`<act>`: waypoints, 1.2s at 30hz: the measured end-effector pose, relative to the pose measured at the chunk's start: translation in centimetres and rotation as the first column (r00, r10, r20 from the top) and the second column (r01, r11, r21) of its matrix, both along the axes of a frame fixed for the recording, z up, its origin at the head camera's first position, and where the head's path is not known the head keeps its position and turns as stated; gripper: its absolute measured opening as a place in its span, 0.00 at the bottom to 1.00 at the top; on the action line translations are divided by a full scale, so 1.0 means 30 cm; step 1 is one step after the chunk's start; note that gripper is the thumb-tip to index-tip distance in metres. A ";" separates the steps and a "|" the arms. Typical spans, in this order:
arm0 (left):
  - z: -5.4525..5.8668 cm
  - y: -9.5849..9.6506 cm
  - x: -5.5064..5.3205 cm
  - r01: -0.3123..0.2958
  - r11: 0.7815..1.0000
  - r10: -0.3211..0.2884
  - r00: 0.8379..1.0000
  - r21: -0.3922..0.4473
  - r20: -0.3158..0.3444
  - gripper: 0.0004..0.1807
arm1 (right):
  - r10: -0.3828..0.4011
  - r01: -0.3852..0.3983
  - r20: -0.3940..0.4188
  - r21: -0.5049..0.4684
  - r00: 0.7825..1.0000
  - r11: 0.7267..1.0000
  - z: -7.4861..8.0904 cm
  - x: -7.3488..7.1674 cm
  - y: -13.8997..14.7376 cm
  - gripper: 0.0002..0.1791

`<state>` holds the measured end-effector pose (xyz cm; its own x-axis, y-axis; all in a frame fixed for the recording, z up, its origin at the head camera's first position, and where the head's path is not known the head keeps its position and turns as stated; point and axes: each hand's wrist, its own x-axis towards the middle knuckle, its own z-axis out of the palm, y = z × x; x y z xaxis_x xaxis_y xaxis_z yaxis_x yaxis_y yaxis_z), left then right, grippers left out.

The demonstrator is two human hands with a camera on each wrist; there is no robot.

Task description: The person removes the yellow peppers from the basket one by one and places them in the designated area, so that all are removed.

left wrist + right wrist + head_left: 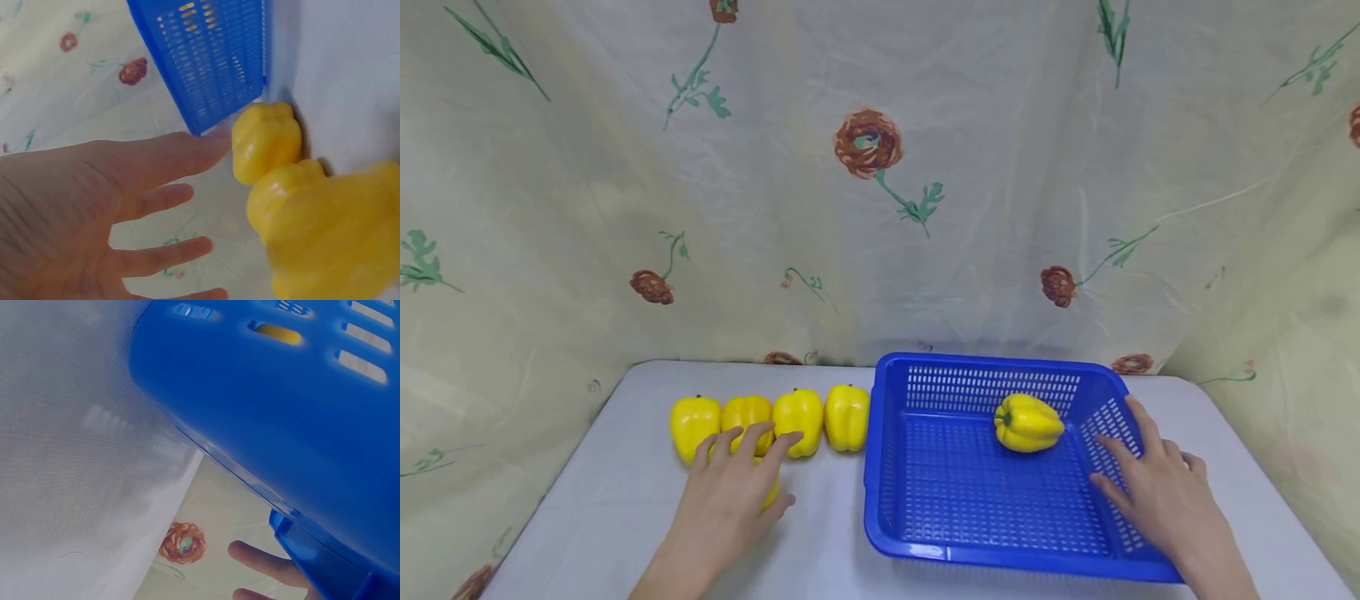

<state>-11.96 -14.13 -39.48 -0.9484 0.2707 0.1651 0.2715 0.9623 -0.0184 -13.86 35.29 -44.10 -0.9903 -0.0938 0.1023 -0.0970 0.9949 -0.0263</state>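
Observation:
My left hand (730,483) reaches over yellow bell peppers with its fingers spread. Beneath it, a near bell pepper (771,485) is mostly hidden. Beyond stand several more in a row, including a bell pepper (695,427) at the left end and another (847,418) beside the basket. In the left wrist view, the fingers show apart, near a bell pepper (265,144). My right hand (1168,492) holds the right rim of a blue plastic basket (985,567), some fingers inside and others outside. One bell pepper (1028,423) lies on its side in the basket.
The white-covered table (595,492) carries the peppers and the basket. A flower-patterned curtain (775,208) hangs behind the table and along both sides. The basket's slotted walls rise close to the rightmost pepper of the row.

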 end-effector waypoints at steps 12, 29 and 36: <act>0.062 0.096 -0.038 0.099 0.994 -0.095 0.992 0.041 -0.086 0.33 | -0.003 0.003 0.004 -0.010 1.000 1.000 0.000 0.003 -0.005 0.32; 0.147 0.256 -0.069 0.281 0.956 -0.269 0.955 0.089 -0.129 0.30 | -0.011 0.011 0.012 -0.008 1.000 1.000 0.001 0.001 -0.010 0.32; 0.191 0.324 -0.083 0.321 0.942 -0.307 0.942 0.100 -0.133 0.30 | -0.007 0.007 0.004 -0.010 1.000 1.000 0.000 0.003 -0.006 0.31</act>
<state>-14.46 -4.40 -33.74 -0.7911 0.5235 0.3163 0.5629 0.8255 0.0416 -13.76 35.11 -44.10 -0.9914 -0.0858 0.0990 -0.0897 0.9953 -0.0366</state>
